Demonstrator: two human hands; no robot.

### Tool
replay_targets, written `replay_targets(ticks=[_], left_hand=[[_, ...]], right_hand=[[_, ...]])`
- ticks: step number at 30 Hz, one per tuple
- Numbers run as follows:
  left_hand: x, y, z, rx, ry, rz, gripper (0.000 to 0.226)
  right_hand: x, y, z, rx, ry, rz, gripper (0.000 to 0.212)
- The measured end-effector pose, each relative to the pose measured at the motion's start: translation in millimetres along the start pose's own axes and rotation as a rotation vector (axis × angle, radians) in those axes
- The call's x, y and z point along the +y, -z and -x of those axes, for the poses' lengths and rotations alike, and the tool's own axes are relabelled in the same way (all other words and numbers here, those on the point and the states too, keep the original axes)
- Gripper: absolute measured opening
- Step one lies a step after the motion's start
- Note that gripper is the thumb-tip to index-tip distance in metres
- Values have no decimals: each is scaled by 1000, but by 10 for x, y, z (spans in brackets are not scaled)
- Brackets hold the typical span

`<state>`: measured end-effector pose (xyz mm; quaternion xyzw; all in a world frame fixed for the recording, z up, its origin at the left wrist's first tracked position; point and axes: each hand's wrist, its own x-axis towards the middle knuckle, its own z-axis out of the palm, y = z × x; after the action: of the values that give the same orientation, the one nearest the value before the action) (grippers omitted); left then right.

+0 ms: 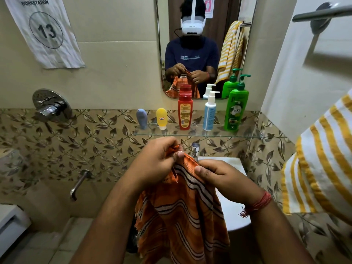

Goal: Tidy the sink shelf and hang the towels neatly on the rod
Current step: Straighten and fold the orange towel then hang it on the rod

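Both hands up front: left hand [160,159] and right hand [222,178] each pinch the top edge of the orange towel [182,212], which hangs below them. Best to find the corners and pull the edge taut before lifting. Rod [322,13] waits high to the right, beyond the striped towel [320,161].

A crumpled white paper sheet [44,31] taped to the beige wall reads "WORKSTATION" above a circled "13". The tall green plastic pump bottle [236,109] on the glass shelf carries the brand "Vatika" (its smaller print is unreadable).
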<state>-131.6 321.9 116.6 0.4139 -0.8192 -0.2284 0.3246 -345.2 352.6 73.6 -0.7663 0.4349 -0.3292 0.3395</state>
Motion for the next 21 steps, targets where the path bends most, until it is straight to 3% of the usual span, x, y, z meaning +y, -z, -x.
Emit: replay_targets(ticks=[6,10,13,15,16,21], left_hand=[[-182,133,-19,422,150,106,18],[-247,229,-67,635,217,80,20],[-316,290,-93,669,247,92,18],[-355,304,-102,667,262,91,16],[-369,307,-108,670,270,89,15],[-450,344,-160,716,325,70,16]], right_hand=[[189,32,89,-165,-74,-127,27],[200,-12,52,-193,-99,-145,46],[179,36,23,61,4,-76,33],[186,100,2,293,51,-130,28],[192,129,-12,334,55,-158,26],[243,199,-79,128,-10,-23,22]])
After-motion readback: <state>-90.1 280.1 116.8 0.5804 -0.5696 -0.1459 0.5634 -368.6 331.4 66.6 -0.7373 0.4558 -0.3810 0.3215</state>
